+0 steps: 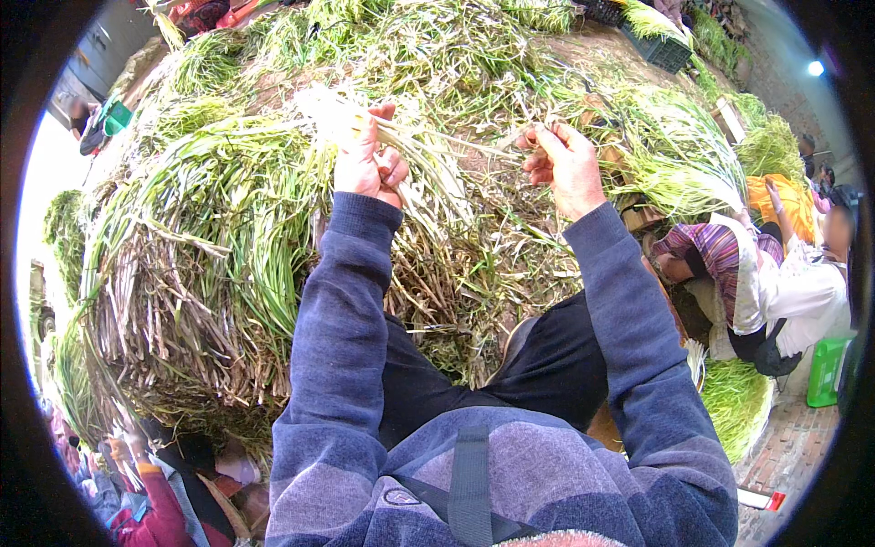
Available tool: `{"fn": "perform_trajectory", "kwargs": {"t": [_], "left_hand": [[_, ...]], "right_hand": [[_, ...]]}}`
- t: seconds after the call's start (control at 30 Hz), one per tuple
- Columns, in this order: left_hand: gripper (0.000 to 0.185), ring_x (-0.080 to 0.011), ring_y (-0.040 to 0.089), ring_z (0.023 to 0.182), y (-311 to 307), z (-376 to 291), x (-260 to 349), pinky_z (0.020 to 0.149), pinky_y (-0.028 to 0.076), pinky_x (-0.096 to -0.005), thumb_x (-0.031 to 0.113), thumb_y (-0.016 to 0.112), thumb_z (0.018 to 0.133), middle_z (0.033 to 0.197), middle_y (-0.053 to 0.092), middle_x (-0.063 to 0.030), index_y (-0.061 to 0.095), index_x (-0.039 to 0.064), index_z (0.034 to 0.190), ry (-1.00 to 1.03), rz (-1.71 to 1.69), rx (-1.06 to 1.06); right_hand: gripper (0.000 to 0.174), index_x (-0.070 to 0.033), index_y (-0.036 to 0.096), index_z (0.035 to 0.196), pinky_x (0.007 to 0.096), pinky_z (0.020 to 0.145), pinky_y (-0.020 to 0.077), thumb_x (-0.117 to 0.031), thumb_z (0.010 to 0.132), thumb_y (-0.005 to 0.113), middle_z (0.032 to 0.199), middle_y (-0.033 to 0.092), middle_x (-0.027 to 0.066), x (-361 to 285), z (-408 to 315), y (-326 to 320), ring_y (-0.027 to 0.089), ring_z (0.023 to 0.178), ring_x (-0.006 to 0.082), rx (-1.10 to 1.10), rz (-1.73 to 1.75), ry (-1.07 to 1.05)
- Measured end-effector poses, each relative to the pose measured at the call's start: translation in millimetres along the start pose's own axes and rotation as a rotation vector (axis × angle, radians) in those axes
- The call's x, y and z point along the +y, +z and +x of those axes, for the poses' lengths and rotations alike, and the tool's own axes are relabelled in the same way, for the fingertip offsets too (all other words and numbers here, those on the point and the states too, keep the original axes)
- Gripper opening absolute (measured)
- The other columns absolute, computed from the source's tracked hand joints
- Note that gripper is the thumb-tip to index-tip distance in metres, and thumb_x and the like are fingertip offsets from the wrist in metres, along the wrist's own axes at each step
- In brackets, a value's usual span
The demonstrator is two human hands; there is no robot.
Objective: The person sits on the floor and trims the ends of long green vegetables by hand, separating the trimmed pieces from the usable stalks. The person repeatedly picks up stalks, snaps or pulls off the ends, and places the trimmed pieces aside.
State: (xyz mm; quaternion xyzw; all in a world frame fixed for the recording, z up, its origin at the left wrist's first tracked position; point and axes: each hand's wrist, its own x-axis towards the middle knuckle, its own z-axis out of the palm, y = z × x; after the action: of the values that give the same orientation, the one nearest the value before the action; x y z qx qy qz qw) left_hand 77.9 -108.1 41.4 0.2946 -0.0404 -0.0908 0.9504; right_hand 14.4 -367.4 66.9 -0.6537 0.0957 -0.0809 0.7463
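Observation:
My left hand (pixel 372 164) is closed around a bunch of pale stalks (pixel 328 116), whose upper part is washed out by bright light. The stalks look like garlic chives or young garlic. From that bunch a thin whitish strand (pixel 472 142) runs across to my right hand (pixel 560 161), its end pinched between thumb and fingers. Below and left of my left hand lies a large heap of green leaves (pixel 205 178), with brownish, dry-skinned stems (pixel 171 308) towards me. Loose trimmings (pixel 506 246) cover the ground between my arms.
More piled greens (pixel 465 48) spread ahead. Leafy bundles (pixel 677 150) lie to the right, with a dark plastic crate (pixel 656 48) beyond. A person in white (pixel 800 280) sits close on my right, near a green container (pixel 827 372). Another person's red sleeve (pixel 157 506) is at lower left.

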Motion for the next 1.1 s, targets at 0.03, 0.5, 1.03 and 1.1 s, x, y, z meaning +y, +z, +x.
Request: {"fn": "perform_trajectory", "kwargs": {"t": [0.03,0.5,1.03,1.1], "left_hand": [[0.02,-0.0042,0.035,0.047,1.3,-0.4,-0.5,0.038,0.028,-0.0186,0.023,0.059,0.096,0.12,0.058,-0.0045,0.055,0.01,0.111,0.0,0.019,0.016],[0.027,-0.005,0.035,0.052,18.0,-6.8,-12.2,0.039,0.027,-0.0186,0.024,0.065,0.093,0.077,0.044,0.0051,0.056,0.013,0.116,-0.063,0.076,0.105],[0.025,-0.0027,0.035,0.049,13.0,-6.2,-15.9,0.037,0.028,-0.0162,0.029,0.062,0.094,0.073,0.043,0.0046,0.058,0.011,0.112,-0.134,0.14,0.133],[0.025,-0.0023,0.035,0.049,11.9,-5.6,-16.5,0.037,0.028,-0.016,0.029,0.062,0.095,0.073,0.045,0.0047,0.058,0.011,0.111,-0.143,0.132,0.141]], "right_hand": [[0.015,-0.004,0.059,0.104,0.0225,0.046,0.0499,-0.017,0.097,0.056,0.085,0.067,0.0067,-1.6,-2.9,7.7,0.062,0.058,0.0092,-0.01,0.019,-0.01],[0.015,-0.005,0.063,0.097,0.0205,0.045,0.0429,-0.013,0.087,0.07,0.071,0.057,-0.0037,22.7,-0.1,74.3,0.049,0.054,0.0025,-0.191,-0.13,-0.061],[0.024,-0.006,0.066,0.095,0.0371,0.067,0.0518,-0.018,0.077,0.076,0.086,0.063,0.0116,26.9,3.4,78.2,0.064,0.078,0.0291,-0.114,-0.767,-0.752],[0.021,-0.005,0.066,0.093,0.0375,0.067,0.0516,-0.017,0.078,0.074,0.085,0.062,0.012,28.0,2.2,77.9,0.063,0.078,0.0298,-0.114,-0.765,-0.762]]}}
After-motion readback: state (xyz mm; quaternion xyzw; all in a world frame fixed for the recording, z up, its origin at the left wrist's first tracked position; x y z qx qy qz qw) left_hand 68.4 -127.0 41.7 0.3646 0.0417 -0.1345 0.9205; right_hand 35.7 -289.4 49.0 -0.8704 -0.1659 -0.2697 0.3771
